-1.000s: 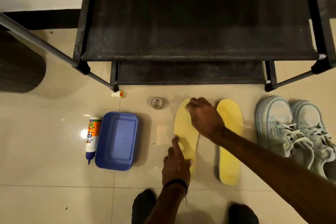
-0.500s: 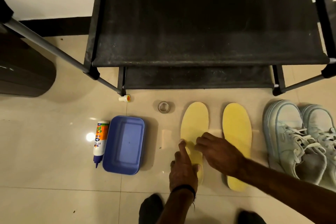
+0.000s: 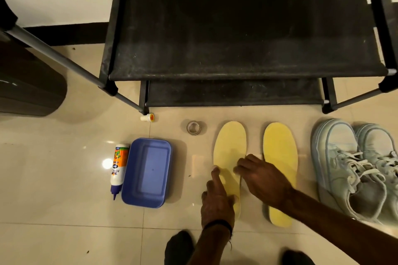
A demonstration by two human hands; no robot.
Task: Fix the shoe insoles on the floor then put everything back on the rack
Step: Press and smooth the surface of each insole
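Note:
Two yellow insoles lie side by side on the tiled floor in front of the black shoe rack. My left hand presses an extended forefinger on the left insole near its left edge. My right hand rests on the same insole's middle, fingertips down, its wrist crossing over the right insole. A pair of pale blue sneakers stands to the right. A glue bottle lies at the left, nozzle toward me, its cap off near the rack leg.
A blue plastic tray sits beside the glue bottle. A clear tape roll lies just ahead of the left insole. A dark bin stands at the far left. Rack legs and a slanted rail cross the upper left.
My right hand slid from the left insole's toe end back to its middle. My left forefinger stayed on the insole's left edge. The view shifted slightly closer.

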